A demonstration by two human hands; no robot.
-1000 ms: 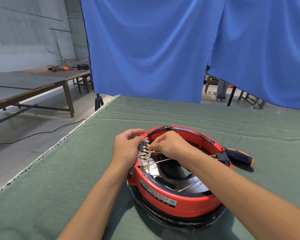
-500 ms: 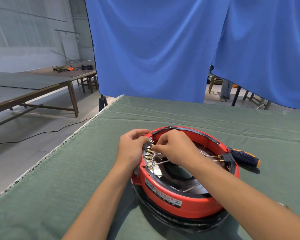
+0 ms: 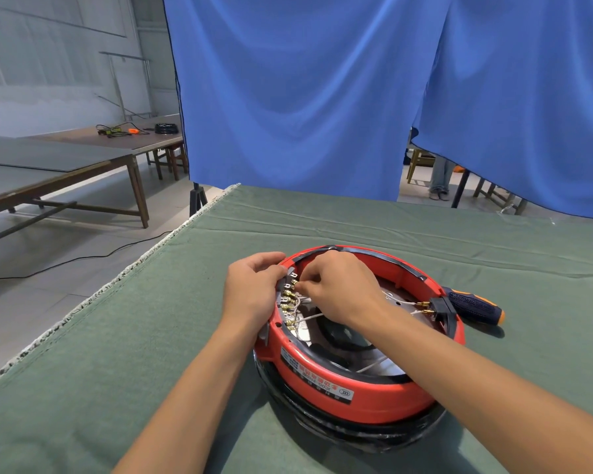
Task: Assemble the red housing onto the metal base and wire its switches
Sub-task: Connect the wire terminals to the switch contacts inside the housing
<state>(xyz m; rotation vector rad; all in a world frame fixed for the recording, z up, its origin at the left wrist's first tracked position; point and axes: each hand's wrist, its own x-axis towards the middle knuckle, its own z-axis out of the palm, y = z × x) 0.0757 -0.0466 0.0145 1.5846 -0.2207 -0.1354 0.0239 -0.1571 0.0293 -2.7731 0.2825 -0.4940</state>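
Left hand (image 3: 254, 289): fingers curled over the outer left rim of the red housing (image 3: 367, 395), gripping the wall just behind the row of brass terminals (image 3: 288, 301). Thumb side hidden behind the knuckles.

Right hand (image 3: 339, 289): reaches in over the housing's opening, fingertips drawn together in a pinch at the top of the terminal row; a small connector seems to sit between them, too small to tell for certain. White wires (image 3: 307, 316) run out from beneath this hand toward the terminals.

Red housing: round, open on top, resting on a dark base ring (image 3: 350, 432) on the green cloth (image 3: 117, 336), near the front of the table. White label (image 3: 317, 379) on its near wall. Shiny metal plate (image 3: 380, 367) visible inside, partly covered by the right forearm.

Black socket block (image 3: 442, 307): set in the housing's right rim, two brass-tipped white leads meeting it from inside.

Screwdriver (image 3: 474, 307): dark handle with orange end, lying on the cloth just beside the housing's right edge.

Surroundings: wooden tables (image 3: 65, 159) far left with cables on top; blue curtain (image 3: 305, 97) behind the work table.

Arms: both bare forearms enter from the bottom edge and converge on the housing's left rim; the right forearm crosses above the opening, the left runs alongside the outer wall.
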